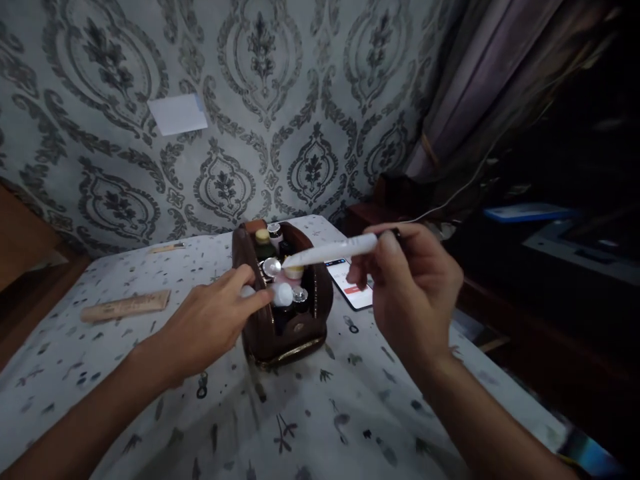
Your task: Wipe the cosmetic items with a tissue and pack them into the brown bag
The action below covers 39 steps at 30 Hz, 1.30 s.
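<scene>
Nearest us, a white cloth [235,433] with a scattered dark print covers the table. Over it we see both hands raised. The left hand [207,323] is at the near left edge of an open brown bag [257,341], thumb and forefinger clamped on a white-capped container [283,294] above the opening. Our right hand [415,287], right of the bag, has its fingers pinched on the dark-capped end of a white tube [333,251]; the tube's flat end points left, over the opening. Inside the bag we note several upright bottles, one with a yellowish cap [263,236]. A lit phone [357,298] lies just right of the bag, partly behind the right hand; well left, a beige tube [125,307] lies flat. Farthest off: a damask-patterned wall [313,100] bearing a white sheet [179,115].
</scene>
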{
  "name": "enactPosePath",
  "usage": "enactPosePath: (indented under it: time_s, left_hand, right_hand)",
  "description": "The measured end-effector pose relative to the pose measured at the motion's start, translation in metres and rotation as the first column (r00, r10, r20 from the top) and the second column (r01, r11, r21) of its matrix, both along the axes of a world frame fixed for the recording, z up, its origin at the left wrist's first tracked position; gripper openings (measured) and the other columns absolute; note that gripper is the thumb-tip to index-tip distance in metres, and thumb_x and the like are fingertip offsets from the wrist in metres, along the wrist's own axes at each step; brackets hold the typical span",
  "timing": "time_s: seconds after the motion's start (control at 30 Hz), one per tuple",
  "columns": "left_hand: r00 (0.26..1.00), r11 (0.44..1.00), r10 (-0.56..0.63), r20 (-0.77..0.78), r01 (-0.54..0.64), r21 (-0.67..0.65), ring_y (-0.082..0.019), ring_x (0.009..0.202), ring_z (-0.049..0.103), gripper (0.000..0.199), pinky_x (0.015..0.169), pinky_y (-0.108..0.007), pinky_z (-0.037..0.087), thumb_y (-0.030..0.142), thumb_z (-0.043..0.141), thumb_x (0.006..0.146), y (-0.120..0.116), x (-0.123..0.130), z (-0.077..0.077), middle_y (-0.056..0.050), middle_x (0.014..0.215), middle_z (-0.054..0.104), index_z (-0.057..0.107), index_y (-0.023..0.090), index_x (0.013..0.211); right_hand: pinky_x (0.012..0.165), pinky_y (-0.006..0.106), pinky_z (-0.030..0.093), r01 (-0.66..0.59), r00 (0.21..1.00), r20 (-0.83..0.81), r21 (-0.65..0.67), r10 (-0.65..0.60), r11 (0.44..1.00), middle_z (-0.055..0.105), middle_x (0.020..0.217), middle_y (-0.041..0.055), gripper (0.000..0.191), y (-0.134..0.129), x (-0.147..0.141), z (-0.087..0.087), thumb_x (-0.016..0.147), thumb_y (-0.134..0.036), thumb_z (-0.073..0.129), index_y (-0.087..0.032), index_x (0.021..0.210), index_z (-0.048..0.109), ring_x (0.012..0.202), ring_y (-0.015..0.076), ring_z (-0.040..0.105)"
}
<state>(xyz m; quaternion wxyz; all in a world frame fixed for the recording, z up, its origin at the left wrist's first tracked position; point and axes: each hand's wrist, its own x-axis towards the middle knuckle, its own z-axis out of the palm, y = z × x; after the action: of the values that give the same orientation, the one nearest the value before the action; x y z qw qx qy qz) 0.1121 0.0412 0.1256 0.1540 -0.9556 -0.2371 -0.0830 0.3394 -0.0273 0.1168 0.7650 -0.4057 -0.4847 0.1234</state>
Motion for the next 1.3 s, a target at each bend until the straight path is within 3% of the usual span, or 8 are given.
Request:
enactPosePath:
  time_s: [0.17,0.33,0.47,0.57,0.7,0.9,1.13,1.3]
  left_hand:
    - [0.993,0.983,-0.04,0.11,0.059,-0.174,-0.013,0.069,0.051,0.044,0.053,-0.024,0.035,0.01,0.033,0.094,0.005,-0.001,0.005,-0.007,0.111,0.054,0.057,0.027,0.128]
    - [0.955,0.921,-0.039,0.296,0.149,-0.36,-0.017,0.089,0.06,0.036,0.077,-0.026,0.047,0.021,0.034,0.099,0.042,0.02,0.028,-0.006,0.107,0.06,0.064,0.022,0.12]
    - [0.987,0.895,-0.075,0.14,0.129,-0.428,-0.021,0.111,0.06,0.042,0.096,-0.031,0.045,0.016,0.036,0.094,0.087,0.055,0.04,-0.005,0.116,0.068,0.068,0.023,0.12]
    - [0.987,0.882,-0.142,-0.073,0.092,-0.463,-0.019,0.111,0.062,0.05,0.096,-0.028,0.044,0.01,0.041,0.087,0.11,0.084,0.041,-0.001,0.122,0.07,0.066,0.029,0.126]
    - [0.941,0.882,-0.229,-0.25,0.093,-0.461,-0.019,0.101,0.066,0.047,0.088,-0.028,0.045,0.012,0.043,0.088,0.12,0.109,0.039,-0.001,0.12,0.073,0.067,0.029,0.124]
    - [0.888,0.909,-0.257,-0.381,0.087,-0.408,-0.021,0.103,0.066,0.045,0.082,-0.028,0.045,0.007,0.043,0.086,0.116,0.121,0.037,-0.006,0.121,0.072,0.069,0.022,0.12]
    - [0.889,0.868,-0.271,-0.37,0.06,-0.492,-0.021,0.103,0.066,0.054,0.083,-0.028,0.046,0.003,0.045,0.083,0.121,0.122,0.036,-0.007,0.126,0.071,0.064,0.021,0.13]
    - [0.898,0.888,-0.255,-0.359,0.07,-0.455,-0.022,0.104,0.065,0.051,0.085,-0.03,0.045,0.007,0.046,0.085,0.123,0.119,0.03,-0.006,0.124,0.071,0.065,0.025,0.128]
  right_hand:
    - [0.051,0.025,0.047,0.058,0.969,0.239,-0.001,-0.056,0.998,0.061,0.072,-0.0023,0.014,0.029,0.02,0.011,0.093,-0.035,0.063,-0.022,0.09,0.061,0.053,0.0102,0.056]
    - [0.053,0.026,0.045,0.167,0.824,0.555,-0.05,-0.111,0.985,0.061,0.074,-0.0004,0.018,0.039,0.037,0.016,0.095,-0.039,0.057,-0.021,0.095,0.061,0.059,0.0127,0.057]
    - [0.054,0.03,0.044,0.239,0.664,0.74,-0.082,-0.101,0.968,0.06,0.071,0.001,0.022,0.04,0.048,0.028,0.097,-0.042,0.051,-0.022,0.096,0.06,0.058,0.0157,0.055]
    - [0.058,0.031,0.045,0.252,0.539,0.84,-0.087,-0.065,0.964,0.061,0.071,0.0016,0.02,0.037,0.052,0.037,0.097,-0.041,0.049,-0.024,0.099,0.06,0.061,0.0175,0.057]
    - [0.059,0.03,0.043,0.249,0.426,0.905,-0.103,-0.014,0.963,0.063,0.074,0.0033,0.024,0.035,0.054,0.045,0.099,-0.044,0.045,-0.025,0.1,0.059,0.066,0.0189,0.061]
    - [0.054,0.029,0.039,0.216,0.327,0.944,-0.125,0.049,0.968,0.066,0.076,0.0028,0.03,0.038,0.056,0.05,0.1,-0.049,0.042,-0.025,0.1,0.06,0.061,0.0172,0.059]
    - [0.053,0.029,0.037,0.202,0.32,0.939,-0.196,0.124,0.96,0.067,0.074,0.0025,0.026,0.051,0.054,0.049,0.096,-0.045,0.048,-0.023,0.093,0.062,0.057,0.0169,0.057]
    - [0.049,0.029,0.033,0.234,0.184,0.973,-0.184,0.142,0.955,0.067,0.07,0.0037,0.026,0.056,0.051,0.049,0.097,-0.04,0.044,-0.019,0.099,0.06,0.053,0.0188,0.058]
